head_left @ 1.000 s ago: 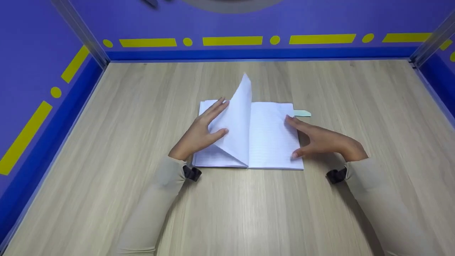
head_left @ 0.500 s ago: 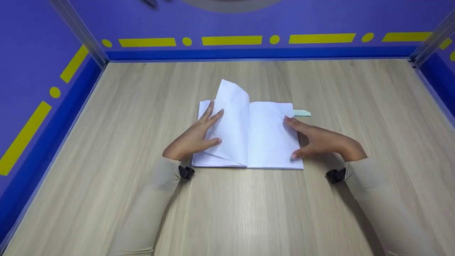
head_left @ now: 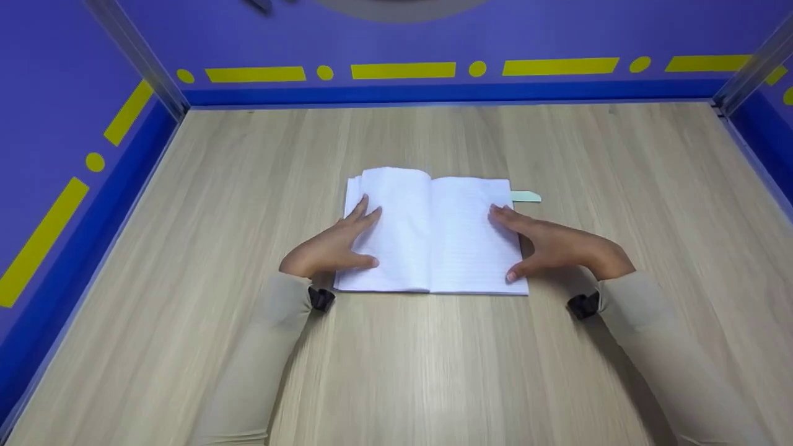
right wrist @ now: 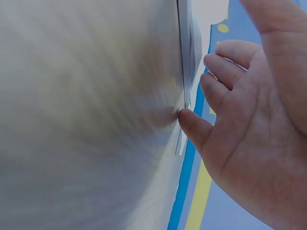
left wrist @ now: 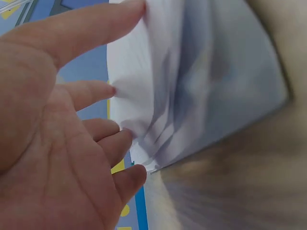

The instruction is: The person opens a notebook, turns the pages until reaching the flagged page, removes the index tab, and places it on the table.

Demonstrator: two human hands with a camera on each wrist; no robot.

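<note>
An open notebook (head_left: 399, 229) with white, faintly lined pages lies flat on the table in the head view. My left hand (head_left: 331, 248) rests on the left page near its outer edge, fingers spread. My right hand (head_left: 560, 248) touches the outer edge of the right page with fingers and thumb apart. A pale green tab (head_left: 526, 197) sticks out past the notebook's right side. In the left wrist view the fingertips of the left hand (left wrist: 72, 129) touch the page, and its loose sheets (left wrist: 165, 96) fan out at the edge. The right hand (right wrist: 254, 115) shows extended fingers.
The wooden table (head_left: 396, 365) stretches around the notebook on all sides. A blue and purple wall (head_left: 396, 46) with yellow marks stands along the back, and another such panel (head_left: 56, 155) rises at the left.
The raised page has swung left and now lies down on the left side. My left hand has moved with it, left and slightly down. The right hand has barely moved.
</note>
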